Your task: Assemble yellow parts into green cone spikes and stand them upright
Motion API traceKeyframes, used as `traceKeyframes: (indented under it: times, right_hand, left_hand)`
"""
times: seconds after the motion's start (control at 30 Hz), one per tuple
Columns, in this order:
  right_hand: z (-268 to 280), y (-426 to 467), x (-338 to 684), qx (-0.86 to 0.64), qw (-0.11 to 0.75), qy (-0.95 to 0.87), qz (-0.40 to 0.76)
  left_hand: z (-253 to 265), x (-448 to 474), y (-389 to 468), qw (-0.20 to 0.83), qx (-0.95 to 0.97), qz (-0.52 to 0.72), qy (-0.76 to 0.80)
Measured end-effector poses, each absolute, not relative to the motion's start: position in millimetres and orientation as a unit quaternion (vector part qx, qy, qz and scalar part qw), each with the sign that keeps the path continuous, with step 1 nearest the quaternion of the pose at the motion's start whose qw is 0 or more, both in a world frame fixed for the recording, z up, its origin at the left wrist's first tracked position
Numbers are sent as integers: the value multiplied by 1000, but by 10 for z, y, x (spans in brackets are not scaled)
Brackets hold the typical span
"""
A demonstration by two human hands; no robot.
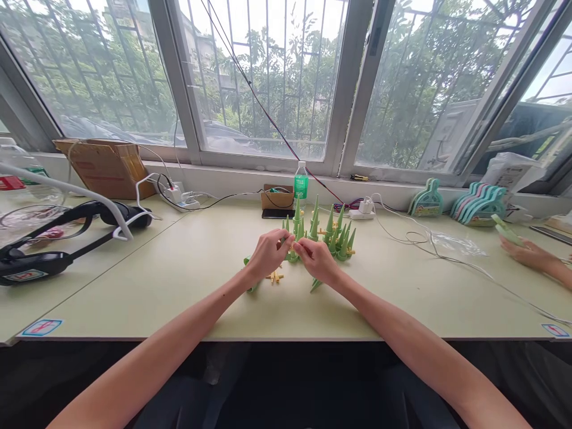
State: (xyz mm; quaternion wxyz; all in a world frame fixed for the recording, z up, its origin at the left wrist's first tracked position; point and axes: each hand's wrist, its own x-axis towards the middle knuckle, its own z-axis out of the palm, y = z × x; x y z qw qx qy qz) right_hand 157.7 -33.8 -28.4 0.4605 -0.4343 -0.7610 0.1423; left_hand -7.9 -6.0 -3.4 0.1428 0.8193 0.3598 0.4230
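Note:
My left hand [269, 253] and my right hand [318, 260] meet above the table, their fingers pinched close together. Whatever sits between the fingertips is small and mostly hidden. Right behind them stands a cluster of pointed green plastic cones [344, 243], with small yellow pieces among their bases. One green cone [316, 285] lies tilted below my right hand. Several yellow peg-like pieces [274, 277] lie on the table under my left hand. Curved green pieces [252, 288] show partly behind my left wrist.
Behind the cones are a small cardboard box [277, 198], a dark phone [277, 214] and a green-labelled bottle [301, 182]. White cables [415, 237] cross the right side. There, another person's hand [527, 255] holds a light-green object. A black headset [67, 253] lies left.

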Motion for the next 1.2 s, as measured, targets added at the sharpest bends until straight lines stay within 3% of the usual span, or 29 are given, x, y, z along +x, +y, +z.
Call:
traceKeyframes:
  times: [1.2]
  right_hand:
    - [-331,-302,1531,-436,455,-754,187]
  left_hand:
    - [-74,-74,-66,76,835,428,337]
